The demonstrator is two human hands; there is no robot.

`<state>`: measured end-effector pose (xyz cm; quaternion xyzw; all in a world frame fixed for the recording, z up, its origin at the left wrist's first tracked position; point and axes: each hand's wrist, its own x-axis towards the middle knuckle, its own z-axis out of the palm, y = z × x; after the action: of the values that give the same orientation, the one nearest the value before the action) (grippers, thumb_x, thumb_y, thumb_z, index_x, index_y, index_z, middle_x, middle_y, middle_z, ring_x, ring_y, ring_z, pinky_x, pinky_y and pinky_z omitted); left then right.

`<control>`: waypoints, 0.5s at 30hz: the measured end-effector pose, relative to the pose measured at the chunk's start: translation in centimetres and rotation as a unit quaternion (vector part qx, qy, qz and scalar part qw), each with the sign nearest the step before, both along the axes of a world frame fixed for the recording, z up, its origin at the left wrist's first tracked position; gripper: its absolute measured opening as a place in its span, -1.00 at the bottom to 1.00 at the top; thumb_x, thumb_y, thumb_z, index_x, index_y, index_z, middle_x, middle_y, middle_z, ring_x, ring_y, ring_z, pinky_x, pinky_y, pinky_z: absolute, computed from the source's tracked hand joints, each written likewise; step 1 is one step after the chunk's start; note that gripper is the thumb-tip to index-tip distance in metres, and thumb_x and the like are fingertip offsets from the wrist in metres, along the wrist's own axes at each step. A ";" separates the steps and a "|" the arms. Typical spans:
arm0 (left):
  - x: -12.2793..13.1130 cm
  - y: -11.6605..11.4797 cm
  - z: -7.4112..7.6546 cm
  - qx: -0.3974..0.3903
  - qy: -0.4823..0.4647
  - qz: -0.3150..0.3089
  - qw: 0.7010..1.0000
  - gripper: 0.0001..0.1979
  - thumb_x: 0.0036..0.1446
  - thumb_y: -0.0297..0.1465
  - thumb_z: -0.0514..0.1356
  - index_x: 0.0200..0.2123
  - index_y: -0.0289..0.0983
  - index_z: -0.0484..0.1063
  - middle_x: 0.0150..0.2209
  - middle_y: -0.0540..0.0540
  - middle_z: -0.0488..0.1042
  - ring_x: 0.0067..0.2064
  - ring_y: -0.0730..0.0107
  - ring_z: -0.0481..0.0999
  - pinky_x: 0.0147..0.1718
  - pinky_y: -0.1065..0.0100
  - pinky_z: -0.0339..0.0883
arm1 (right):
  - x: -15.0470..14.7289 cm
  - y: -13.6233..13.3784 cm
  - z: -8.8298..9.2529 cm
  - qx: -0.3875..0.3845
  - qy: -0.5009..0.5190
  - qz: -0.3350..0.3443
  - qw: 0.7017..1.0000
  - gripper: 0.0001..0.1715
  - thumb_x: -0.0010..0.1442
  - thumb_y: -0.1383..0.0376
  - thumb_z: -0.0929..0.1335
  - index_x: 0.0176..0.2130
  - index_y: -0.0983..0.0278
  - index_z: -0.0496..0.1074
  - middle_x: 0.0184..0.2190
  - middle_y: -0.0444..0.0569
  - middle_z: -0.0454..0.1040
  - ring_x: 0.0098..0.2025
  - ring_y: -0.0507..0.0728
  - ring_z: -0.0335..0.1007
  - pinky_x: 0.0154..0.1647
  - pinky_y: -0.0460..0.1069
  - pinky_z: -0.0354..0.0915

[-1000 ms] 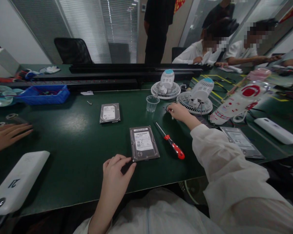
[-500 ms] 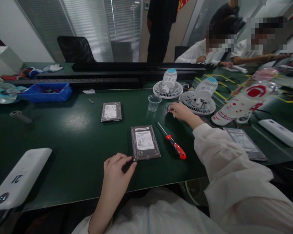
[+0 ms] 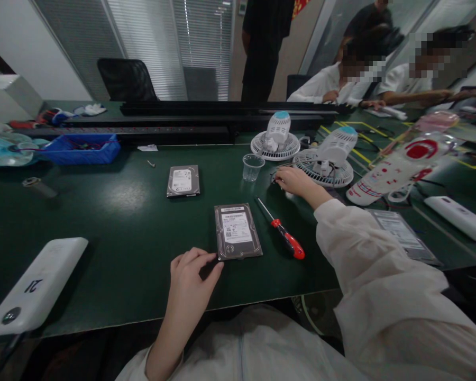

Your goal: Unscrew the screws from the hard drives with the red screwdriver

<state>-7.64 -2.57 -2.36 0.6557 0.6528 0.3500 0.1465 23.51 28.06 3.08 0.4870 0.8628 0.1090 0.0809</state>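
Little has shifted: left hand [image 3: 193, 278] stays loosely curled against hard drive [image 3: 237, 238]; right hand [image 3: 295, 181] stays pinched, contents indiscernible, beside cup [image 3: 253, 167]; screwdriver [image 3: 283, 237] untouched.

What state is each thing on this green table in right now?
near hard drive: flat, label up, left hand touching its corner
far hard drive: flat, untouched
screwdriver: lying loose
plastic cup: upright
right hand: fingers curled at small parts beside the fans

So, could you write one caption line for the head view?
Left hand touches the near hard drive; right hand rests by a white fan, screwdriver between.
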 end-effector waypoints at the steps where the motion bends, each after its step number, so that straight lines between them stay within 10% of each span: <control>1: 0.0 0.0 0.0 0.000 0.000 0.000 1.000 -0.88 0.30 -0.33 0.33 -0.16 -0.16 0.70 -0.19 -0.04 0.63 -0.15 0.12 0.64 0.03 -0.02 0.33 | 0.0 0.0 0.0 -0.002 -0.001 0.001 1.000 -0.53 0.43 0.10 0.43 0.20 0.28 0.48 0.18 0.10 0.53 0.14 0.22 0.54 0.16 0.23 0.53; 15: 0.0 0.0 0.0 0.001 0.000 0.000 1.000 -0.89 0.29 -0.35 0.35 -0.16 -0.14 0.70 -0.20 -0.02 0.63 -0.15 0.12 0.65 0.02 0.00 0.33 | -0.2 1.1 -0.3 -0.032 0.033 -0.032 0.998 -0.53 0.43 0.09 0.43 0.21 0.27 0.47 0.19 0.10 0.52 0.13 0.21 0.54 0.15 0.22 0.53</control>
<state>-7.61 -2.58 -2.36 0.6556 0.6525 0.3508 0.1460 23.34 29.18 2.80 0.5146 0.8521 0.0622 0.0715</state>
